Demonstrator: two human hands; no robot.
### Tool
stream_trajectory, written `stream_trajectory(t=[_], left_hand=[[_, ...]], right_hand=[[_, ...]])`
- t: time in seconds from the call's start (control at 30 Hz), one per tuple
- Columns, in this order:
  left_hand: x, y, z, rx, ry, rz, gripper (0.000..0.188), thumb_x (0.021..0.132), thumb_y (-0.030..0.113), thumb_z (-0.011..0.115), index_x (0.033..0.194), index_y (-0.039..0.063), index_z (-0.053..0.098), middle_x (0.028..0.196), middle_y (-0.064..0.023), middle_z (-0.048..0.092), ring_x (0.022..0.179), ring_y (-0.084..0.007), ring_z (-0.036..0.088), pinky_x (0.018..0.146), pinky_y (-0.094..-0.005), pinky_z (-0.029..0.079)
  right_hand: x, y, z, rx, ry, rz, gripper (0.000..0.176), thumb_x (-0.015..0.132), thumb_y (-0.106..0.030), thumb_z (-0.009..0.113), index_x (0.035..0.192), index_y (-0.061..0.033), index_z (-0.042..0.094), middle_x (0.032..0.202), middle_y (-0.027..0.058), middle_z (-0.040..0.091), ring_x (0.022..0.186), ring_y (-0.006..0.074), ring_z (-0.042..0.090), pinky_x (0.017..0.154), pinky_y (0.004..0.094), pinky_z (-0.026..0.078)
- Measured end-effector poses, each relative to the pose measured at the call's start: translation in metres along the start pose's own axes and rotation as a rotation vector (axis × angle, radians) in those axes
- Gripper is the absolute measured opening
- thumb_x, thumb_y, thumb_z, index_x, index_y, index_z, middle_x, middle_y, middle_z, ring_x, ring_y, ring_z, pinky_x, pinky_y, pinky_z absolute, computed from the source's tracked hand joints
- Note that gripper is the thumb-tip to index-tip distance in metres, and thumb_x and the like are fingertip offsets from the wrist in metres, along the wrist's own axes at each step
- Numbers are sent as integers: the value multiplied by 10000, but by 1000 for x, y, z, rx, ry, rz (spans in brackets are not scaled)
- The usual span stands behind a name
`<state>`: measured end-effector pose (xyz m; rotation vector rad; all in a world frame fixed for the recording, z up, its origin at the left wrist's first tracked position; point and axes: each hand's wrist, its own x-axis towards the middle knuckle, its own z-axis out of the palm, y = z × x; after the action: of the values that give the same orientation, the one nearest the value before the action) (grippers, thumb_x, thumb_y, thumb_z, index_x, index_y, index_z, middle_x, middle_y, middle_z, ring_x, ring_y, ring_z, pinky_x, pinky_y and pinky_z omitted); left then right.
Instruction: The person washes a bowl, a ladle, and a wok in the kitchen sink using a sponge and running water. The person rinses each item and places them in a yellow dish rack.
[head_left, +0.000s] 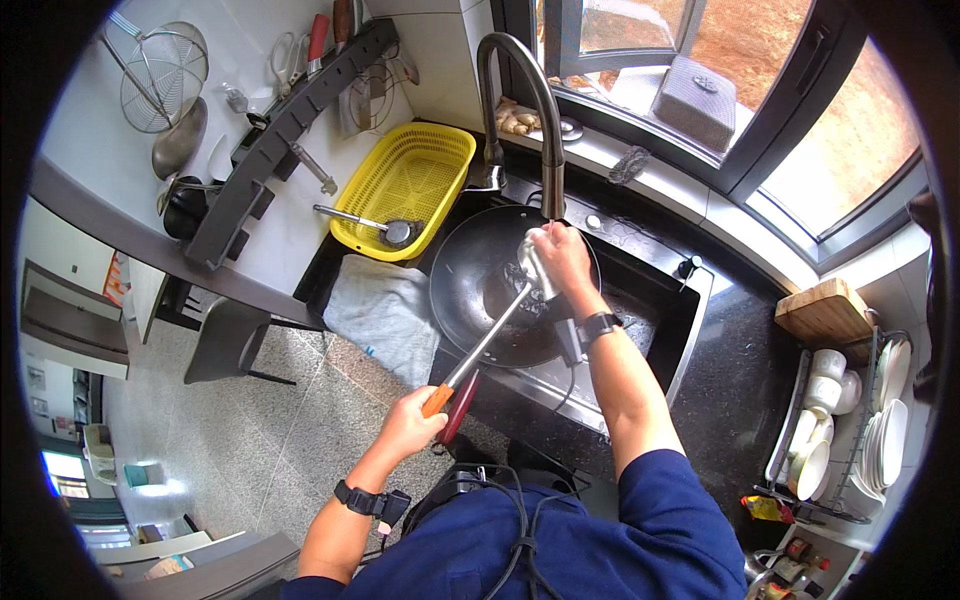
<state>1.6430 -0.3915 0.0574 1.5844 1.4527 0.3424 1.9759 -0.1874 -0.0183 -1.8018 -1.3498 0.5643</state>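
Observation:
My left hand grips the wooden handle of a metal-shafted utensil, whose far end reaches over a dark wok. At that end my right hand holds a pale, wet cloth against the utensil's head, which it hides. Above the right hand is the mouth of the curved faucet. The wok rests over the sink, its red handle pointing towards me beside my left hand.
A yellow basket with a long-handled scrubber and a grey cloth lie left of the wok. A knife rack hangs at left. A dish rack and wooden cutting board stand right; the window is ahead.

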Motion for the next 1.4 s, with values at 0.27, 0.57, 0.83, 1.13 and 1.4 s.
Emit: stream_trajectory(t=[0.27, 0.57, 0.83, 1.13, 1.4], left_hand=[[-3, 7, -9, -671, -231, -281, 360, 930, 98, 667, 1266, 30, 555, 868, -96, 637, 521, -132, 548, 465, -278, 459], [7, 13, 4, -1538, -622, -410, 259, 1014, 187, 525, 1204, 14, 555, 816, -108, 570, 464, -169, 516, 381, -301, 412], [-5, 24, 19, -1318, -667, -433, 283, 912, 77, 646, 1171, 82, 532, 746, -76, 537, 454, -168, 523, 348, -302, 413], [-15, 15, 0, -1291, -550, -434, 321, 890, 79, 664, 1173, 104, 515, 714, -53, 488, 433, -159, 489, 333, -292, 370], [-5, 30, 9, -1289, -595, -426, 311, 889, 70, 662, 1164, 87, 518, 720, -62, 511, 448, -167, 515, 339, -300, 388]], right_hand=[[-13, 58, 5, 986, 64, 488, 255, 1014, -247, 636, 1112, -19, 696, 988, 55, 729, 877, 170, 697, 785, 335, 568], [-31, 44, 39, 1105, 256, 312, 282, 1035, -241, 674, 1189, -14, 609, 1065, 59, 681, 932, 141, 658, 854, 302, 547], [-52, 10, 68, 177, 327, 115, 562, 881, -268, 735, 1296, 59, 543, 1204, 284, 624, 1108, 418, 643, 962, 486, 516], [-42, 31, 20, -234, -49, -151, 248, 851, -122, 662, 1096, -112, 622, 1044, 215, 598, 987, 448, 640, 817, 528, 551], [-39, 12, 36, 103, 178, -172, 419, 844, -174, 764, 1200, -35, 592, 1116, 241, 603, 1003, 424, 637, 879, 484, 536]])
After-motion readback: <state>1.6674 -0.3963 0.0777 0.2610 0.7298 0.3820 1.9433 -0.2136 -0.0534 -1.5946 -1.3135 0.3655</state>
